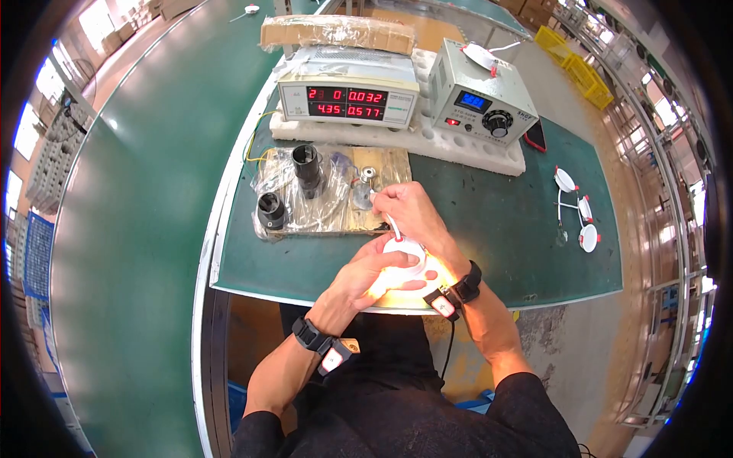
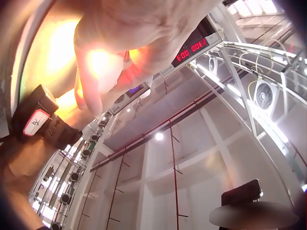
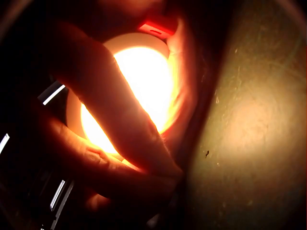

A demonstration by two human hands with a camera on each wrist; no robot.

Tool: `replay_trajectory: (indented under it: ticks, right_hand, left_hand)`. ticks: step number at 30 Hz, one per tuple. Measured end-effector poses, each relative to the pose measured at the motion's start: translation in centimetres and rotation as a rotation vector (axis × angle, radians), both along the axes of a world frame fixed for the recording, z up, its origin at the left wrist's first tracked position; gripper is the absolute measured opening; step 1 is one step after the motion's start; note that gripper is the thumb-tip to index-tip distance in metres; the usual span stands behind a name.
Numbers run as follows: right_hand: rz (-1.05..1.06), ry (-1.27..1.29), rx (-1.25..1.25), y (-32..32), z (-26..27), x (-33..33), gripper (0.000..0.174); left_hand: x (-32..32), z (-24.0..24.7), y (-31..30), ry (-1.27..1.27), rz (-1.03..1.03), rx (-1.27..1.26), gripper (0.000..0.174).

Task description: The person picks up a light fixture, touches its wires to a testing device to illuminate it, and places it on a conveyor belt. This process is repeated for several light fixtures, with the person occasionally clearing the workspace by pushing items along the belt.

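Note:
A round white LED downlight (image 1: pixel 408 247) with red clips is lit, its face turned toward the person's body. My left hand (image 1: pixel 360 278) grips it by the rim, thumb over its back. The right wrist view shows the glowing face (image 3: pixel 146 86) with a finger across it. A white cable (image 1: pixel 394 227) runs up from the lamp to my right hand (image 1: pixel 416 216), whose thumb and forefinger pinch its far end. Those fingertips are close over the right side of the plastic-wrapped board (image 1: pixel 393 172), beside a small metal fitting (image 1: pixel 368 174).
Two black cylindrical sockets (image 1: pixel 308 169) stand on the board. Behind are a power meter (image 1: pixel 347 101) with red digits and a grey voltage regulator (image 1: pixel 482 99), both on white foam (image 1: pixel 489 156). Several white downlights (image 1: pixel 587 237) lie at the right; a phone (image 1: pixel 537 137) rests near the regulator.

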State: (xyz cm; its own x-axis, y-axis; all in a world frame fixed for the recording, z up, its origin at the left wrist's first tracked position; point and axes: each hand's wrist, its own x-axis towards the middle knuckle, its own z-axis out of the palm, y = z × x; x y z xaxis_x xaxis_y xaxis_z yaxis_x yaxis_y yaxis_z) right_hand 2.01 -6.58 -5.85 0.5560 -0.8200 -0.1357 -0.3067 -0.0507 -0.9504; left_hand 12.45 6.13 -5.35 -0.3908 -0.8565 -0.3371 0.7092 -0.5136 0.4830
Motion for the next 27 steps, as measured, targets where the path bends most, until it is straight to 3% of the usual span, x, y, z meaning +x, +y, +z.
replay_trajectory:
  ticks: [27]
  right_hand:
    - [-0.015,0.010,0.024,0.4,0.9,0.0,0.033]
  left_hand:
    - [-0.2,0.5,0.3,-0.040,0.007,-0.003,0.034]
